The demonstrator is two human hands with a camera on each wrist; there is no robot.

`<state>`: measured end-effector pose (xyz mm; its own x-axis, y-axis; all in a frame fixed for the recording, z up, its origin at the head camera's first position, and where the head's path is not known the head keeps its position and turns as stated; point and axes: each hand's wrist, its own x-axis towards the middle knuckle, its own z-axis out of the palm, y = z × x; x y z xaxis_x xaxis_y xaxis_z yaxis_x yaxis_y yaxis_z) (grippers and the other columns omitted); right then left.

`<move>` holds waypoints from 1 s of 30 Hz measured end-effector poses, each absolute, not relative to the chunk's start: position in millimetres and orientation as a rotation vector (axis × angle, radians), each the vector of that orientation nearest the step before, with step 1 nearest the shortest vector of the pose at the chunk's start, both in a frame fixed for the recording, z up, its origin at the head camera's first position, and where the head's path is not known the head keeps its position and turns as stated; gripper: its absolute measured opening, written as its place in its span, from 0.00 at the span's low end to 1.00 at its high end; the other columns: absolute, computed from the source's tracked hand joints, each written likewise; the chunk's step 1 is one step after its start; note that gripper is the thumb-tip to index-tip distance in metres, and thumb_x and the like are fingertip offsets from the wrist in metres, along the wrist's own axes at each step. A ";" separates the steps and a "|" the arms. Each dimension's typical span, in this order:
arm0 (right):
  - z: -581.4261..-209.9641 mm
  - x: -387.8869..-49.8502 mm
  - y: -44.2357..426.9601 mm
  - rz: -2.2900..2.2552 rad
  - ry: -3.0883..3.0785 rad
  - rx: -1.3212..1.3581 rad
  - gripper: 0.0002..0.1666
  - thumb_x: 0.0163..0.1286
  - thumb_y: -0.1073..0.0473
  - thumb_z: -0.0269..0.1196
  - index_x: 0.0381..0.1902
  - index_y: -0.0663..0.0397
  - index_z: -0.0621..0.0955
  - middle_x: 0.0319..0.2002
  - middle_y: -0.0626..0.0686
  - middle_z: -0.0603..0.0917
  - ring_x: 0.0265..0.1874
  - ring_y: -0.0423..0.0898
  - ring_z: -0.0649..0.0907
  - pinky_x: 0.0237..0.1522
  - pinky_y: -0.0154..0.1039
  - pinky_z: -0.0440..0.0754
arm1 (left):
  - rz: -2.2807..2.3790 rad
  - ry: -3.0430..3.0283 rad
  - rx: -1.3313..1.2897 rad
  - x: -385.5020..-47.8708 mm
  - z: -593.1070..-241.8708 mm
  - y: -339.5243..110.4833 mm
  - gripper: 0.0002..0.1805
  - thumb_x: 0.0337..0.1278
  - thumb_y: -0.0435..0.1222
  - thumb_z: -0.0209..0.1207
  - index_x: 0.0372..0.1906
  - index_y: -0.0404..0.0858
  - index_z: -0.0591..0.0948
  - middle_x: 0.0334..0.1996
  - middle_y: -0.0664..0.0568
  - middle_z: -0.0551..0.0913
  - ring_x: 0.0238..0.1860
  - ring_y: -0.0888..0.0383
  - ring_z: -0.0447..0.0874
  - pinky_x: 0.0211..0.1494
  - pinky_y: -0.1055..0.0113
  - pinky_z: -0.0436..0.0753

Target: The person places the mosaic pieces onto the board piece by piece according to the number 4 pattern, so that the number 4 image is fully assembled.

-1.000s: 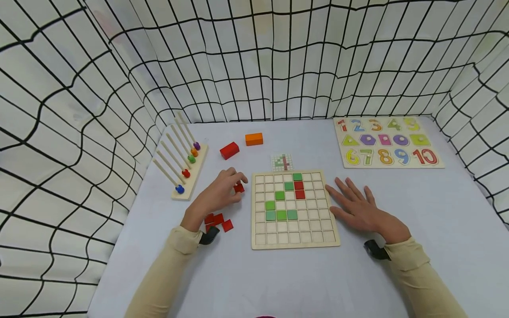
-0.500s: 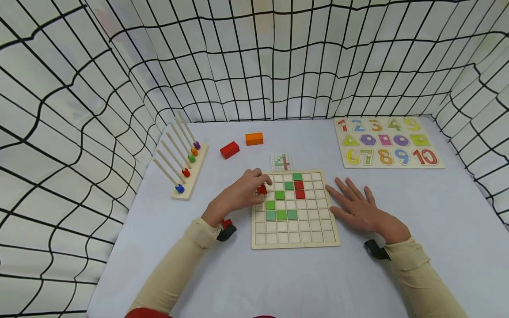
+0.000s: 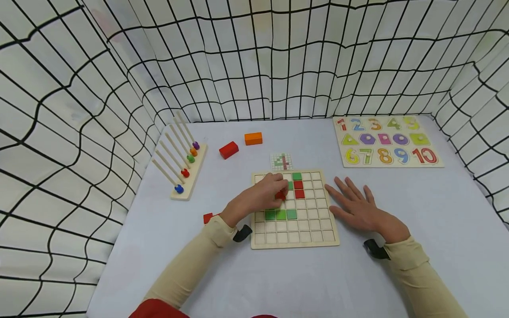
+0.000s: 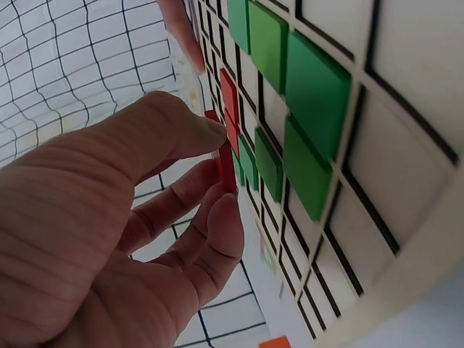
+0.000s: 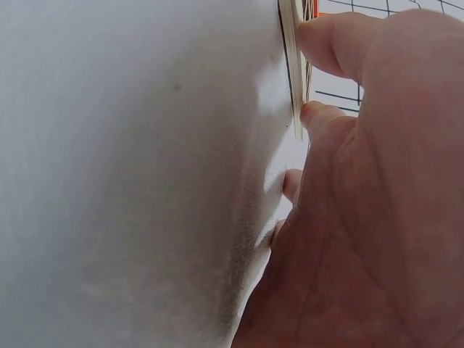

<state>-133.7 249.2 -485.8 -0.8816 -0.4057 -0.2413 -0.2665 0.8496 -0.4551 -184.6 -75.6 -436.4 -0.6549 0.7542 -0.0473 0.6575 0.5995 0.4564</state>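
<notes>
My left hand (image 3: 258, 194) pinches a red square tile (image 4: 226, 165) between thumb and fingers, above the upper left part of a wooden grid board (image 3: 296, 246). Green tiles (image 3: 281, 214) and two red tiles (image 3: 298, 194) lie in the board's squares; my hand hides some of them in the head view. In the left wrist view the held tile is tilted on edge, near the board's face. My right hand (image 3: 358, 212) lies with fingers spread at the board's right side, its thumb and a fingertip touching the edge.
Loose red tiles (image 3: 208, 218) lie left of the board, partly behind my left wrist. A pattern card (image 3: 281, 161), red block (image 3: 228, 150) and orange block (image 3: 253, 138) are beyond. A peg stand (image 3: 193, 176) stands left, a number puzzle (image 3: 391, 141) right. Black netting surrounds the table.
My left hand has carried the red tile rightward from beside the board to over its squares. My right hand has stayed at the board's edge.
</notes>
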 end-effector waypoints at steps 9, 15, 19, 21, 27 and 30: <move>-486.4 -132.7 248.5 -0.598 2.686 -0.502 0.42 0.84 0.36 0.50 0.87 0.42 0.56 0.89 0.60 0.45 0.88 0.66 0.39 0.77 0.78 0.28 | 0.639 2.526 1.230 -183.8 -446.3 -57.0 0.05 0.67 0.29 0.66 0.44 0.37 0.81 0.44 0.47 0.81 0.45 0.54 0.73 0.51 0.64 0.72; -486.0 -133.1 249.0 -0.608 2.689 -0.499 0.42 0.84 0.36 0.50 0.88 0.41 0.56 0.89 0.59 0.44 0.88 0.66 0.38 0.77 0.78 0.28 | 0.563 2.525 1.258 -183.2 -452.7 -42.2 0.07 0.67 0.29 0.66 0.46 0.39 0.82 0.47 0.49 0.83 0.46 0.53 0.74 0.50 0.66 0.75; -488.3 -132.9 249.9 -0.663 2.702 -0.510 0.41 0.84 0.36 0.51 0.87 0.39 0.56 0.89 0.60 0.46 0.88 0.66 0.38 0.77 0.78 0.28 | 0.497 2.550 1.293 -181.5 -453.2 -34.0 0.09 0.67 0.29 0.67 0.48 0.39 0.83 0.47 0.49 0.83 0.48 0.52 0.76 0.54 0.63 0.78; -489.2 -132.7 250.4 -0.682 2.707 -0.519 0.41 0.84 0.37 0.51 0.87 0.39 0.57 0.89 0.61 0.46 0.88 0.67 0.39 0.76 0.79 0.29 | 0.479 2.553 1.305 -180.5 -452.5 -30.7 0.09 0.68 0.30 0.67 0.49 0.39 0.83 0.47 0.48 0.84 0.49 0.51 0.77 0.56 0.62 0.79; -487.2 -132.7 250.5 -0.654 2.698 -0.519 0.41 0.84 0.36 0.50 0.88 0.40 0.56 0.89 0.60 0.45 0.88 0.66 0.38 0.76 0.79 0.27 | 0.472 2.550 1.300 -177.9 -452.0 -25.1 0.08 0.70 0.29 0.65 0.50 0.39 0.83 0.47 0.47 0.83 0.51 0.51 0.76 0.56 0.61 0.78; -489.2 -132.8 251.4 -0.660 2.705 -0.518 0.42 0.84 0.36 0.50 0.88 0.38 0.55 0.89 0.59 0.45 0.88 0.65 0.38 0.77 0.79 0.28 | 0.470 2.560 1.302 -177.6 -453.4 -23.8 0.08 0.71 0.30 0.65 0.50 0.39 0.83 0.47 0.48 0.82 0.51 0.52 0.76 0.56 0.63 0.78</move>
<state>-132.8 251.4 -489.2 -0.8872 -0.4120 -0.2078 -0.2701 0.8288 -0.4901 -177.6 -23.8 -453.4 -0.5786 0.8135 -0.0593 0.7393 0.5538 0.3831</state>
